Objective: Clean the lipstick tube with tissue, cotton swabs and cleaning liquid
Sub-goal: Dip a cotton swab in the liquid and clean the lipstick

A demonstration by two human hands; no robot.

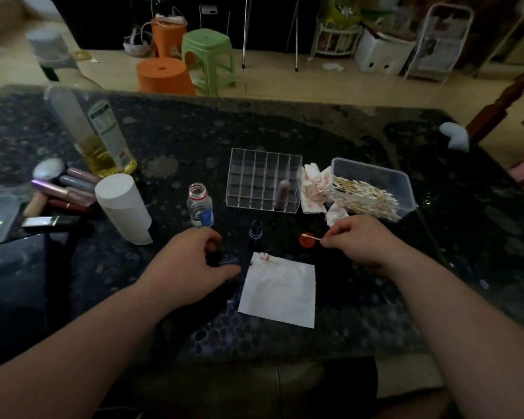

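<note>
- Step, by my read: wetting a swab in cleaning liquid before working on the lipstick.
- Small clear bottle (199, 207) stands uncapped, just behind the left hand. Keep that wrist low so it doesn't knock the bottle over.
- Upright lipstick tube (256, 232) stands free between the hands, just behind the folded tissue (279, 285). Nothing is touching it, and it's narrow, so likely tippy. Better to steady it before swabbing.
- The tissue's top-left corner is already red-stained. Use the white area for blotting.
- Red bottle cap (306, 241) lies on the table right of the tube, apparently serving as a dip dish. Wet only the cotton tip, lightly, then blot off the excess so nothing drips.
- Left hand (188, 264): palm down, fingers curled over a dark lipstick piece (229, 261) at the tissue's left edge. It looks gripped. Cap or body, can't tell: too dark and blurred.
- Right hand (357, 240): fingers bunched, with thumb and fingertips pinching the stick end of a cotton swab (310, 237). The swab points left, its cotton tip at or over the red cap. Can't tell if it actually touches.
- Clear box of spare swabs (372, 189) sits behind the right hand, with used, stained tissues (315, 189) just left of it.
</note>
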